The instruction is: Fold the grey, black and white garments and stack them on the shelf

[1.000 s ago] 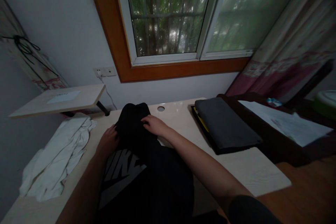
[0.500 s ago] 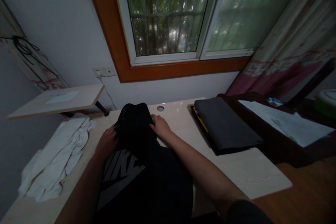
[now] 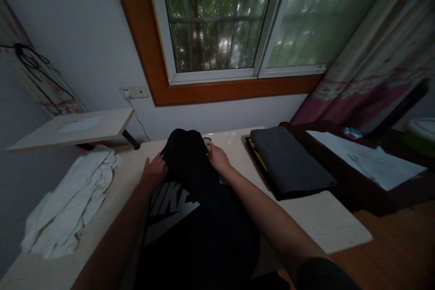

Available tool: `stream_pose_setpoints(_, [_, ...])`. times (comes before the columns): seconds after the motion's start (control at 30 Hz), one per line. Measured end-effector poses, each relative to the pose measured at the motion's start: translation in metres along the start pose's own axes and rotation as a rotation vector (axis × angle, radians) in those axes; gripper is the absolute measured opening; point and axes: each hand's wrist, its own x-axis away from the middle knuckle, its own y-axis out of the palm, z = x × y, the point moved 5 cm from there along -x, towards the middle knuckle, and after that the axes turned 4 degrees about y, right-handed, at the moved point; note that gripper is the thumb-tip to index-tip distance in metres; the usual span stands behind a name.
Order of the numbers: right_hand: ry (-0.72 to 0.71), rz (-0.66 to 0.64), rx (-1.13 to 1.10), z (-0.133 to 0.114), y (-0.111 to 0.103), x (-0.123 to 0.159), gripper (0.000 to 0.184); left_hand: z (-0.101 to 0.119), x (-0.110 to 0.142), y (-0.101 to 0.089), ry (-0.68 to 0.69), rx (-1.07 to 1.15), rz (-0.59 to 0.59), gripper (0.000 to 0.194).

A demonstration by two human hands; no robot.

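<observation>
A black hoodie with a grey NIKE print lies on the pale desk, its hood towards the window. My left hand grips the left side of the hood, fingers curled over the cloth. At the hood's right edge, my right hand pinches the fabric between thumb and fingers. The hoodie's lower part runs down between my forearms to the bottom of the view, where dark cloth makes its outline hard to follow.
Crumpled white cloth lies left, partly beneath a raised shelf. On the right rests a folded dark grey cloth on a black item with yellow. Beyond it, a white sheet covers part of dark furniture. The desk ends at right.
My right hand has moved from the top of the hood to its right edge. Both hands then shifted right, and the hoodie slid right with them.
</observation>
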Motion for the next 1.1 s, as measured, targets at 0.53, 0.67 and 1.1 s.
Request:
stream_pose_setpoints(0.53, [-0.226,0.01,-0.149,0.058,-0.028,0.018,0.036,0.015,-0.008,0.0,-0.047,0.109,0.157,0.046])
stream_pose_setpoints(0.67, [-0.312,-0.01,-0.077,0.062,-0.03,0.041,0.041,0.023,0.025,0.0,0.021,0.135,0.15,0.047])
stream_pose_setpoints(1.1, [-0.366,-0.053,0.123,0.06,-0.028,0.074,0.043,0.039,0.069,-0.009,0.171,0.078,0.012,0.049])
